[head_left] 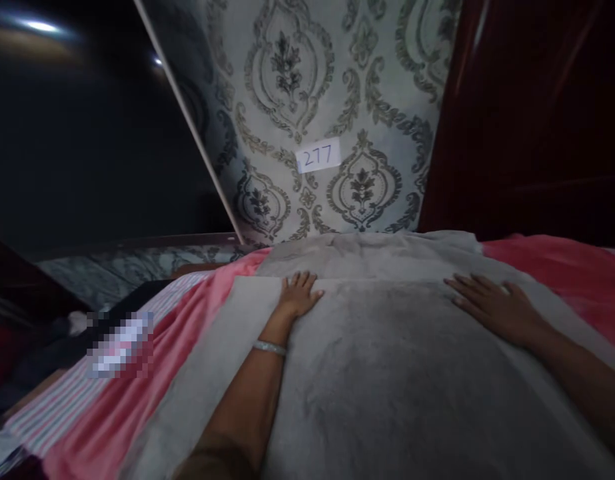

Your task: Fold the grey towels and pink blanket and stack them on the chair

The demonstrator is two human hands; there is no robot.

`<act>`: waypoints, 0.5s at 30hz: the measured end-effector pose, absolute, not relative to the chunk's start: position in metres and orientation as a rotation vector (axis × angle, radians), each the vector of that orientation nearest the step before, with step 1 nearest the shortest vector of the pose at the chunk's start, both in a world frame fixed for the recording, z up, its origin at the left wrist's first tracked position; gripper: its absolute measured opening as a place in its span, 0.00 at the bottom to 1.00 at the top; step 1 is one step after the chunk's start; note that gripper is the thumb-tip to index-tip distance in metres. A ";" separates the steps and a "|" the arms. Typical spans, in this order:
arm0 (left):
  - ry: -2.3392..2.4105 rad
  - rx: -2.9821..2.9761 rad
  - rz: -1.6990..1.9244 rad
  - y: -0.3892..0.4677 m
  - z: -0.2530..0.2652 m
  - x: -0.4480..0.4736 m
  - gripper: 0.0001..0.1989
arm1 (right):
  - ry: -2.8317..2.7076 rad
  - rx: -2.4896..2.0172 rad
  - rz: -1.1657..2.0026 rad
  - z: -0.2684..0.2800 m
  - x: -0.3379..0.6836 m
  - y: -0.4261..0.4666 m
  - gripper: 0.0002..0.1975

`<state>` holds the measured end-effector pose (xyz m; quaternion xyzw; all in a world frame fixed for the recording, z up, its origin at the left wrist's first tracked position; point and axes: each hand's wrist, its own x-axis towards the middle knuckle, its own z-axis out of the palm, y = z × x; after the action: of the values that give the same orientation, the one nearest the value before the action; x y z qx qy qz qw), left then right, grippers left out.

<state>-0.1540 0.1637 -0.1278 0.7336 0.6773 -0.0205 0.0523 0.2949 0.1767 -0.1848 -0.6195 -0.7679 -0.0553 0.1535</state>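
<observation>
A grey blanket point(377, 360) lies spread over the bed, with an edge or fold running across it at the height of my hands. My left hand point(298, 297) rests flat on that edge, fingers spread and pointing away from me; a pale band circles the wrist. Further right, my right hand point(492, 303) also lies on the grey cloth with its fingers stretched out toward the left. Neither hand grips anything. Beyond the edge, more grey cloth point(387, 257) reaches toward the wall.
Pink cloth point(207, 310) and a striped sheet point(62, 407) show at the left, and red-pink cloth point(532, 267) at the right. Behind stands a patterned wall point(307, 80) with a paper label point(318, 155) reading 277. A dark screen point(87, 133) and dark red panel point(527, 120) flank it.
</observation>
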 end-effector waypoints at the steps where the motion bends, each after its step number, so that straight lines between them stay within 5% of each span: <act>1: 2.108 2.198 -0.067 0.164 -0.127 -0.166 0.35 | -2.226 -1.799 -0.111 -0.193 0.294 0.180 0.31; 15: 2.369 2.261 -0.057 0.154 -0.093 -0.261 0.23 | -2.124 -2.018 -0.252 -0.176 0.287 0.172 0.30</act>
<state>-0.2608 0.1540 -0.0931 0.6888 0.7217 -0.0173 -0.0670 0.2866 0.1723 -0.1756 -0.6828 -0.7186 -0.0852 0.1005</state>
